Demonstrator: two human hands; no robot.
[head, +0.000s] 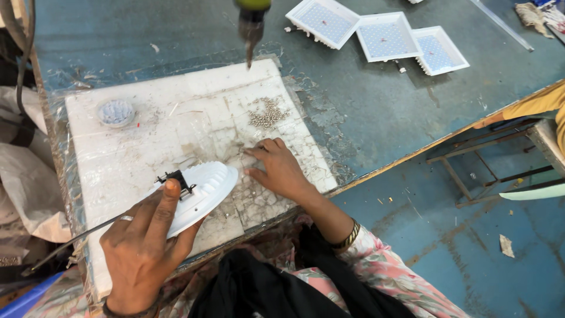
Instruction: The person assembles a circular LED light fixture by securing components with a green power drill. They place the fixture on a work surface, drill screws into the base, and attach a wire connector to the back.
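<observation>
Three square white trays (385, 36) with dotted blue-grey insides lie in a row at the far right of the blue-green table (376, 112), touching or overlapping one another. A white board (176, 123) wrapped in scuffed clear film sits on the table in front of the person. A small round grey disc (116, 112) rests near its far left corner, and a little heap of small metal screws (268, 113) lies toward its far right side. A drill (252, 26) with a green body hangs point down over the board's far edge.

The left hand (144, 241) grasps a round white ribbed lamp housing (203, 191) at the near part of the board, thumb pressed on top beside a black metal clip (175, 178), fingers curled under the rim. A thin dark rod (70, 242) runs out to the left below this hand.

The right hand (279, 171) lies palm down on the board just right of the housing, fingers stretched toward the screws, pinching at something too small to tell. A gold bangle (347, 237) circles the wrist above a floral sleeve (388, 277).
</observation>
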